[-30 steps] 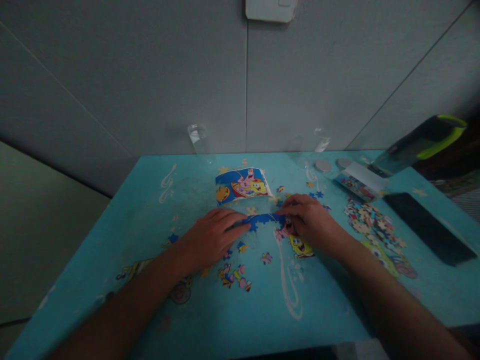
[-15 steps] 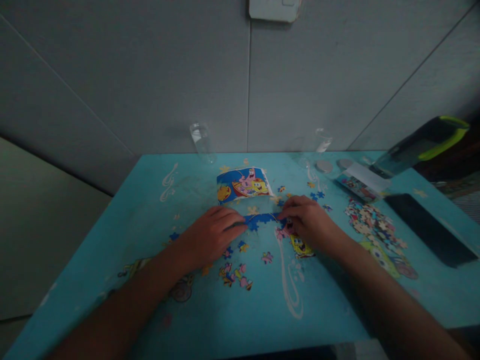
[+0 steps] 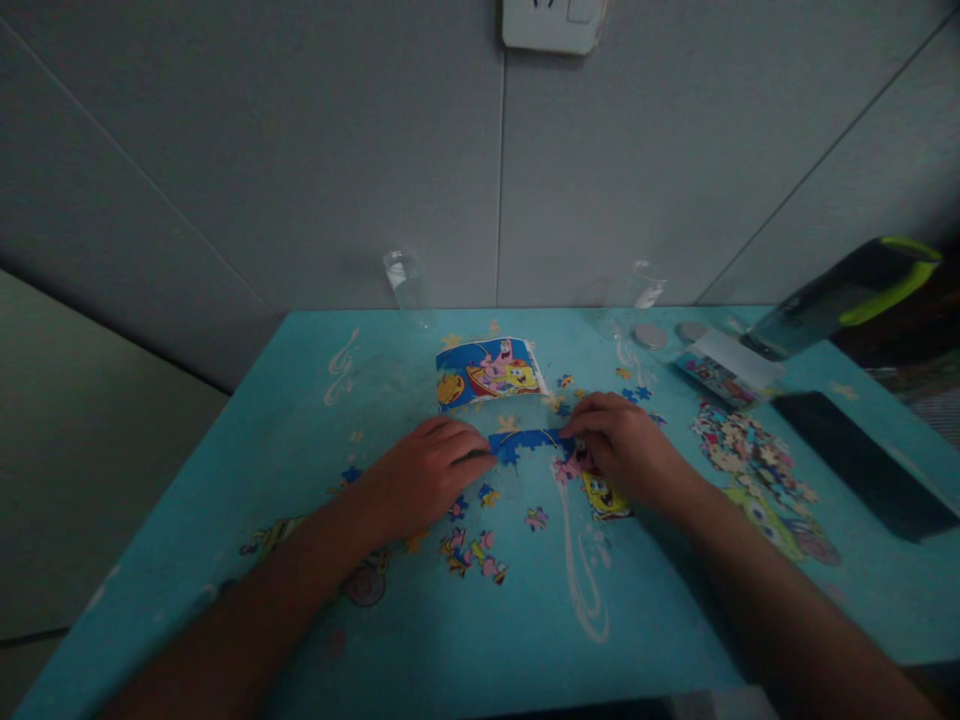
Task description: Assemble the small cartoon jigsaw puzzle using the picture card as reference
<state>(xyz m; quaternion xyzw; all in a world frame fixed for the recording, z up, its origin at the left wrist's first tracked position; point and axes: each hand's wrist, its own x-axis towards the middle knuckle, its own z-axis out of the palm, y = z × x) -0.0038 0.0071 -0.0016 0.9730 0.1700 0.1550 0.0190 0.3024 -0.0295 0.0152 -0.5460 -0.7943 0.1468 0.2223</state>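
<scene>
A joined strip of blue jigsaw pieces (image 3: 529,441) lies on the table between my hands, its lower edge still jagged. My left hand (image 3: 431,470) is closed, with fingertips pressed at the strip's left end. At its right end my right hand (image 3: 619,440) pinches the strip, partly hiding a joined pink and yellow puzzle section (image 3: 602,493) below. Beyond the strip lies a picture card (image 3: 487,370) with cartoon figures and a burger on blue. Loose pink and yellow pieces (image 3: 472,555) sit nearer me, and a single pink piece (image 3: 535,518) is right of them.
A pile of puzzle pieces (image 3: 746,450) lies at the right, beside a dark flat case (image 3: 862,462). Behind are a folded picture card (image 3: 718,378), a dark bottle (image 3: 832,300), round lids (image 3: 649,336) and clear containers (image 3: 409,290) near the wall.
The view has tilted slightly upward, so everything sits a little lower. Both hands stay at the strip's ends, with only slight finger movement.
</scene>
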